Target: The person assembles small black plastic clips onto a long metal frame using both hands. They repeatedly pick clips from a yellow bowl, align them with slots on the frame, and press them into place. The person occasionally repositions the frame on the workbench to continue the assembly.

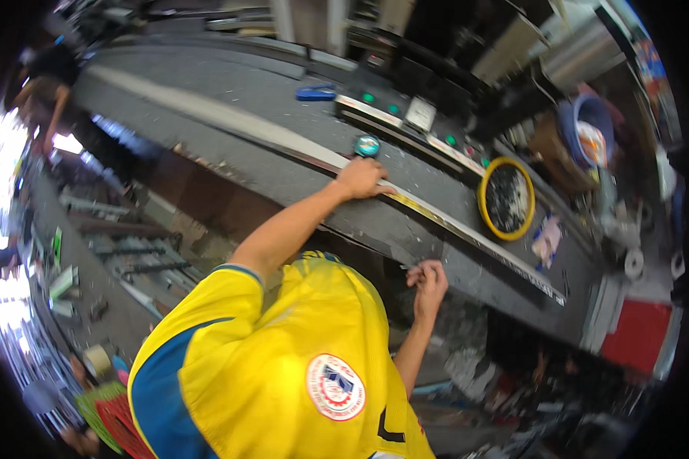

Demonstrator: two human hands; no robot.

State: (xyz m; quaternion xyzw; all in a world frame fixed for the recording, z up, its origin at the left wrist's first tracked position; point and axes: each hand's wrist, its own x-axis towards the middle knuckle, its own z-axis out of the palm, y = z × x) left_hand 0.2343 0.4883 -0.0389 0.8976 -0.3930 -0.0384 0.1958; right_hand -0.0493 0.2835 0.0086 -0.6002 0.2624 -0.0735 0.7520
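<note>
A long, thin metal bar [475, 239] lies slantwise along the dark grey workbench [436, 252]. My left hand [362, 180] is closed over its middle stretch, fingers curled at its edge. From those fingers a yellow tape blade [413, 205] runs along the bar toward the right. Just beyond the knuckles sits a round teal tape measure [367, 145]. My right hand [427, 284] is at the bench's near edge, apart from the bar. Its fingers are pinched together, with a small thin tip poking out that is too blurred to name.
A blue-handled tool [315, 93] lies on the far side. Behind the bar stands a rail with green buttons [393, 109]. To the right are a yellow-rimmed bowl [507, 199] of dark bits, a crumpled cloth [546, 241] and a blue bucket [589, 130]. Another person [50, 99] stands far left.
</note>
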